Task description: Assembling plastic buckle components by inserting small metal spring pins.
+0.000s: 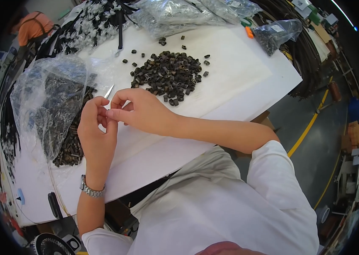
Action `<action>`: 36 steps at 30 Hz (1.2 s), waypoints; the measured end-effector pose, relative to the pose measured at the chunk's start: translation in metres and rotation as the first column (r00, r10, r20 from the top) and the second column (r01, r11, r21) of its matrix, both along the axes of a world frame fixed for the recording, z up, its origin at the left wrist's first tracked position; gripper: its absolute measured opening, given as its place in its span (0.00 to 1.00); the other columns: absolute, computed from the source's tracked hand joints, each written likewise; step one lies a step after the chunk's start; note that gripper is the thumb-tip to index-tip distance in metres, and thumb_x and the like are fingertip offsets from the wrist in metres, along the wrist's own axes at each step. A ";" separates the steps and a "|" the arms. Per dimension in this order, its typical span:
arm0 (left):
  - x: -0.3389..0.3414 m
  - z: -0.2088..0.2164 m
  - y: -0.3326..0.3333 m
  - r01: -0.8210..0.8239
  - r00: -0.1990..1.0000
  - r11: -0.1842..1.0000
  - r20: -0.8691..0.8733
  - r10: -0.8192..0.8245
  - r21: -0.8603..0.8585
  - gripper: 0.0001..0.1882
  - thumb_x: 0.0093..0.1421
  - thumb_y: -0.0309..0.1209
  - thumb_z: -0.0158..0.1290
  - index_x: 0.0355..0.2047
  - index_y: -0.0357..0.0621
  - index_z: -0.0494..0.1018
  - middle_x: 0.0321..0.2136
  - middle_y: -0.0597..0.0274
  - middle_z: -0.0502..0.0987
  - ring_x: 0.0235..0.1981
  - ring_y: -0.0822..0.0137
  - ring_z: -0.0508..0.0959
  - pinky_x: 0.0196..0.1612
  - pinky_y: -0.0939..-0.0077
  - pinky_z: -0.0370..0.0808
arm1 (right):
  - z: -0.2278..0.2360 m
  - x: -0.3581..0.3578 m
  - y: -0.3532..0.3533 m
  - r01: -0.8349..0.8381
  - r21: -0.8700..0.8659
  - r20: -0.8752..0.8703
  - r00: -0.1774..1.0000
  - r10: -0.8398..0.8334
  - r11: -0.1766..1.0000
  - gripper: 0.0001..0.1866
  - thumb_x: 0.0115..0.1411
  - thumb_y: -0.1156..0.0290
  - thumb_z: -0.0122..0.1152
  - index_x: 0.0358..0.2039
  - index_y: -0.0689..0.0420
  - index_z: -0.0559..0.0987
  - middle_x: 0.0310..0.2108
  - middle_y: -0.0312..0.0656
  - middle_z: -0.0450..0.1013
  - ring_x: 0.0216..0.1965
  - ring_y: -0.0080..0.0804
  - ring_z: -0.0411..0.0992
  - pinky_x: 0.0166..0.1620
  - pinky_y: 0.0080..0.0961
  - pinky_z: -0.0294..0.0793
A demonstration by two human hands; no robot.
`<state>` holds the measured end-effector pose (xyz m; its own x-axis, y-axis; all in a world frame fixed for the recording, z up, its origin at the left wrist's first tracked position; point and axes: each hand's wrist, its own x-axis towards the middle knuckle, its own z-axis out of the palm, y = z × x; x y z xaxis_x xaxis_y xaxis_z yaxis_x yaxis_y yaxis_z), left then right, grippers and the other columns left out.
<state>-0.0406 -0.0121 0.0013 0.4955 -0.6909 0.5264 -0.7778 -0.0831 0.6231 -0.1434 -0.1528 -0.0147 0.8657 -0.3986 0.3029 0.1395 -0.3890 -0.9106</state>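
My left hand [96, 127] and my right hand [145, 111] meet over the white table, between a bag and a pile. Thumb and fingers of both are closed in a pinch, fingertips touching. Whatever they grip is too small or hidden to make out. Just beyond the fingers a pointed silvery metal tip [109, 91] shows; whether it is held or lies on the table I cannot tell. Past my right hand spreads a pile of small dark ring-like pieces [166, 72], with several loose ones around it. Beside my left hand, a clear plastic bag [39, 89] lies open, dark small pieces [71, 146] spilling from it.
White sheeting covers the table [239, 93]. Along the far side lie clear plastic bags [175, 15], black strips [120, 36], orange-handled scissors [248, 32] and a bag of dark parts [275, 34]. A black object [54, 205] is at the near left edge. A person [35, 27] stands far left.
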 end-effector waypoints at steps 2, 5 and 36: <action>-0.002 0.001 0.001 -0.004 0.997 1.000 0.083 0.001 0.028 0.17 0.59 0.14 0.58 0.49 0.39 0.75 0.30 0.62 0.75 0.27 0.73 0.74 0.31 0.77 0.73 | -0.004 0.005 -0.003 -0.117 0.448 -0.070 0.984 0.165 0.886 0.11 0.69 0.65 0.68 0.39 0.62 0.82 0.38 0.40 0.83 0.38 0.29 0.84 0.40 0.30 0.85; -0.003 -0.001 0.001 -0.003 0.988 0.998 0.151 -0.007 0.066 0.19 0.58 0.13 0.58 0.50 0.40 0.75 0.30 0.60 0.74 0.25 0.69 0.75 0.30 0.74 0.73 | -0.018 0.007 -0.007 -0.168 0.572 -0.033 0.973 0.228 0.803 0.13 0.71 0.66 0.67 0.41 0.66 0.82 0.40 0.42 0.83 0.42 0.26 0.83 0.46 0.27 0.87; 0.041 0.005 0.012 0.547 0.524 0.837 -0.781 -0.340 0.003 0.06 0.65 0.25 0.63 0.35 0.37 0.76 0.31 0.64 0.82 0.32 0.72 0.86 0.38 0.80 0.80 | 0.018 -0.015 -0.025 -0.223 0.308 -0.264 0.914 0.309 0.925 0.07 0.60 0.74 0.68 0.34 0.66 0.80 0.28 0.45 0.84 0.31 0.23 0.83 0.36 0.18 0.79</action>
